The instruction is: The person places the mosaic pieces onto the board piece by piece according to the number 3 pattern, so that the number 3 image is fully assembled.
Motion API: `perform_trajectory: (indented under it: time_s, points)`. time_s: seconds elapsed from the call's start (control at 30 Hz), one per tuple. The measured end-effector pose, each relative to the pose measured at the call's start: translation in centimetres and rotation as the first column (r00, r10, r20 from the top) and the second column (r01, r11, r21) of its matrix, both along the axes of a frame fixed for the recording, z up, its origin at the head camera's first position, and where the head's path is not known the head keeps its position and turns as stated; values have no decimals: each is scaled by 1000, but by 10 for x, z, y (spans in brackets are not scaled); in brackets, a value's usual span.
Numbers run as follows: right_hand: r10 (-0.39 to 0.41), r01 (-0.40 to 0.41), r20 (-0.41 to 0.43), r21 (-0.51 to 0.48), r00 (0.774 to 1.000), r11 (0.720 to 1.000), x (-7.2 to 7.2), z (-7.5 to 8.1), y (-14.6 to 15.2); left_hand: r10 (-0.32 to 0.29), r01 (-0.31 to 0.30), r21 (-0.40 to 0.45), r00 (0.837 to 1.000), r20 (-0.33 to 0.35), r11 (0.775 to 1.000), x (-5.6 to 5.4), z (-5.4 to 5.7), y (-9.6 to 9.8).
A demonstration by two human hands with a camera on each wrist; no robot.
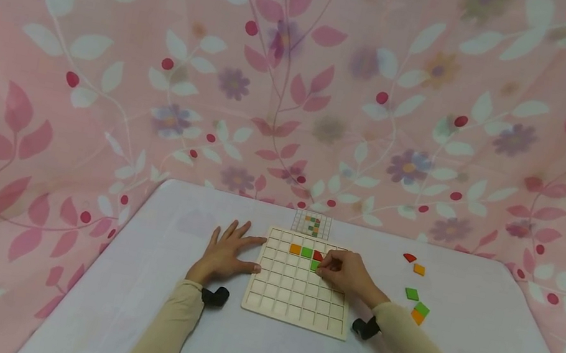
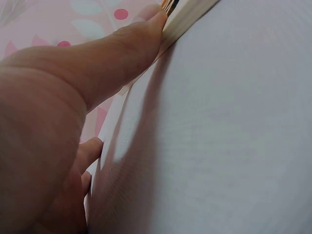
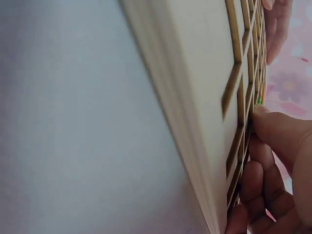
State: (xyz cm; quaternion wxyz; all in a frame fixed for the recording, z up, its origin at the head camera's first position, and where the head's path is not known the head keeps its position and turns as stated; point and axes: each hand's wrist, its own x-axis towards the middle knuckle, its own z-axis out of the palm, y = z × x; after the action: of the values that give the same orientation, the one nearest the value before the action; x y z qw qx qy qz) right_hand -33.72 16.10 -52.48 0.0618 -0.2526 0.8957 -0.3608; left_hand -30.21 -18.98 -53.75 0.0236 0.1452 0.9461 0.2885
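A pale wooden grid board [image 1: 276, 295] lies on the table. My left hand [image 1: 225, 258] is spread at its left side, with thumb and index finger touching the edge; in the left wrist view the thumb [image 2: 122, 53] presses against the board's side. My right hand [image 1: 351, 274] bends over the board and pinches a green square tile [image 1: 314, 266] at its cell. In the right wrist view, the right thumb tip [image 3: 263, 114] is right at that tile. One row behind are an orange square tile [image 1: 295, 249], a green square tile [image 1: 307, 252] and a red quarter-round tile [image 1: 318, 256].
A small pattern card [image 1: 303, 223] with a coloured grid lies behind the board. To the right are loose tiles: a red quarter-round [image 1: 409, 257], an orange one [image 1: 419, 268], a green one [image 1: 412, 294], and a green [image 1: 421, 309] and orange pair [image 1: 418, 318]. A floral curtain [image 1: 289, 76] hangs behind.
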Motion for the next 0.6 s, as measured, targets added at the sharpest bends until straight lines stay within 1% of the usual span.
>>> perform_trajectory:
  time_s: [0.17, 0.27, 0.37, 0.5, 0.6]
  points:
    - [36, -35, -50, 16, 998, 999, 6, 4, 3, -4, 4, 0, 1000, 5, 1000, -1, -1, -1]
    - [38, -35, -63, 42, 997, 999, 11, 9, 8, -7, 7, -4, 1000, 13, 1000, 0, 0, -1]
    - [23, -18, -70, 69, 997, 997, 15, 12, 19, -6, 6, -7, 1000, 19, 1000, 1, 2, 0]
    - [-22, 29, -64, 117, 998, 993, 19, 16, 41, -4, 4, -11, 1000, 21, 1000, 1, 3, 0]
    - [-37, 51, -88, 164, 995, 985, 20, 20, 62, -4, 4, -10, 1000, 26, 1000, 1, 3, 0]
